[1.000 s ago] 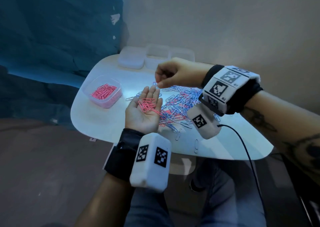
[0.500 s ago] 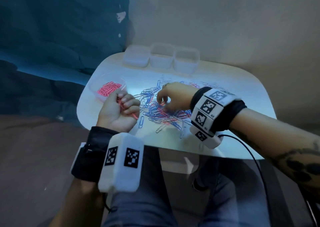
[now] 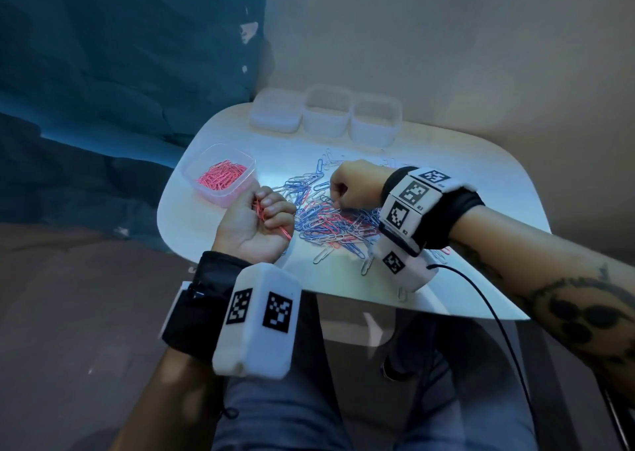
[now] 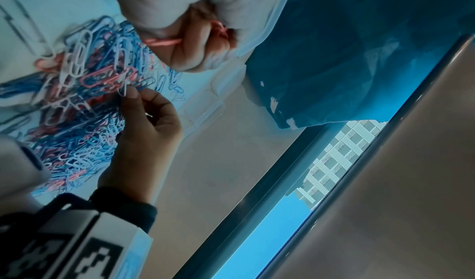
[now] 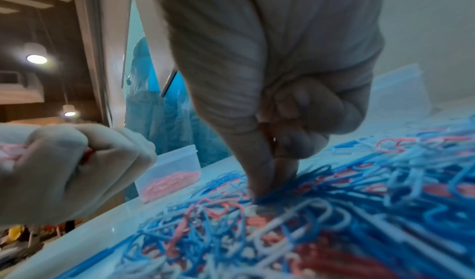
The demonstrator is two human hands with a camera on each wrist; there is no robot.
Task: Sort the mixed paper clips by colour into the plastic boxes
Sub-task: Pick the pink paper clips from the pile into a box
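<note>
right hand (image 3: 355, 187) is down in the mixed pile of paper clips (image 3: 330, 220), thumb and forefinger pinched together at its top; from the right wrist view the fingertips (image 5: 259, 190) press into blue and pink wire, but i cannot tell whether a clip is actually caught between them. left hand (image 3: 256, 225), just beside it on the near left, is a closed fist round a bunch of pink clips (image 3: 261, 210), a few ends poking out below the little finger. beyond that fist and close to it sits the box of pink clips (image 3: 220, 172), already part filled. farther off, past the picking hand, three more plastic boxes (image 3: 326, 114) stand in a row on the white table (image 3: 481, 189), and seem to hold nothing. step in hand looks like gathering pinks. next move calls for teasing one pink clip free of the tangled blue and white ones, then passing it to the fist or emptying the fist into the near box
</note>
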